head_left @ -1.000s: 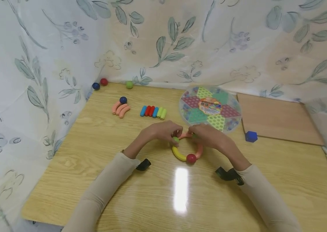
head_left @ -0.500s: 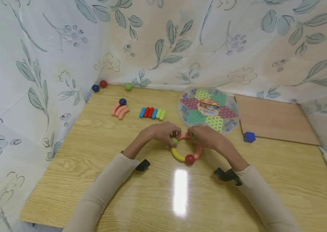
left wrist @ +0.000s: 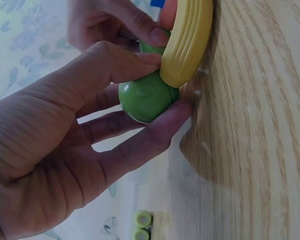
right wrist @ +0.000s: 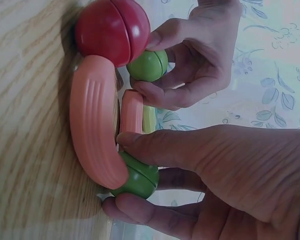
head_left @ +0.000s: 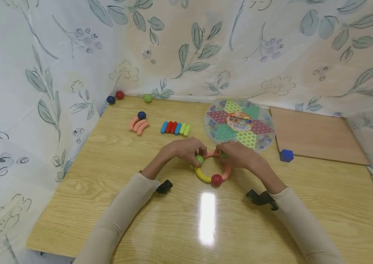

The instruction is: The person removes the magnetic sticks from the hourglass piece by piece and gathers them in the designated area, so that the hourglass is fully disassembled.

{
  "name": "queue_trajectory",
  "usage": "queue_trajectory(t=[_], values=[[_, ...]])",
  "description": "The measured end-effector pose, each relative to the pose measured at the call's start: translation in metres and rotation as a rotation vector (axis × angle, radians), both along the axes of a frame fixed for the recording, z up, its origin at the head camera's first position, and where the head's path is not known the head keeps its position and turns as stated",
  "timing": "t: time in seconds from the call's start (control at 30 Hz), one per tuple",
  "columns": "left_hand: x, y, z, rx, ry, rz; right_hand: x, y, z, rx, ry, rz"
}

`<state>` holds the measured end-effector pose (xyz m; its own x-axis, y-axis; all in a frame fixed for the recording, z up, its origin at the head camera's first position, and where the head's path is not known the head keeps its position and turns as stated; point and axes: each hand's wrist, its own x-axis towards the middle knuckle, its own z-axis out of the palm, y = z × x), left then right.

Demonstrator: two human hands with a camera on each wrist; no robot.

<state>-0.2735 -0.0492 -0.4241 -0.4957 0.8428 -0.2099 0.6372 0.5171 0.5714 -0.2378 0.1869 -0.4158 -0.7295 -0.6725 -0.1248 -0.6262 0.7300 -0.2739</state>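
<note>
A ring of magnetic-looking curved rods and balls lies on the wooden table, between both hands. My left hand (head_left: 188, 150) pinches the light green ball (left wrist: 145, 97) at the ring's left, thumb and fingers on either side. One end of the yellow curved rod (head_left: 203, 176) meets that ball. My right hand (head_left: 239, 154) grips the darker green ball (right wrist: 138, 177) at the right, mostly hidden from the head view. A pink curved rod (right wrist: 95, 120) runs from it to the red ball (head_left: 217, 180) at the near side. Another pink curved rod (head_left: 212, 154) spans the far side.
Behind the hands lie several short coloured rods (head_left: 174, 128), pink curved rods (head_left: 139, 126) and a dark blue ball (head_left: 141, 115). A round game board (head_left: 239, 124), a wooden board (head_left: 318, 135) and a blue block (head_left: 286, 155) stand right. More balls (head_left: 119, 95) line the back edge.
</note>
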Motion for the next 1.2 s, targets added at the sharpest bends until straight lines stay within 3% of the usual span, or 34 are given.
queue_trajectory(t=[0.27,0.43,0.87,1.03,1.2], values=[[-0.002,-0.007,0.003,0.03,-0.024,-0.016,-0.001,0.0,0.0,0.0,-0.007,0.01],[-0.003,-0.006,0.001,0.02,0.0,-0.033,-0.002,-0.001,0.001,-0.004,-0.004,0.021],[-0.002,-0.01,0.006,0.003,0.02,-0.005,-0.001,-0.002,0.001,0.018,-0.007,0.009],[-0.005,-0.02,0.008,0.033,0.03,0.05,-0.001,-0.004,0.001,0.032,-0.046,-0.025],[-0.011,-0.034,0.013,0.093,0.058,0.154,0.0,-0.002,0.001,0.041,-0.065,-0.047]])
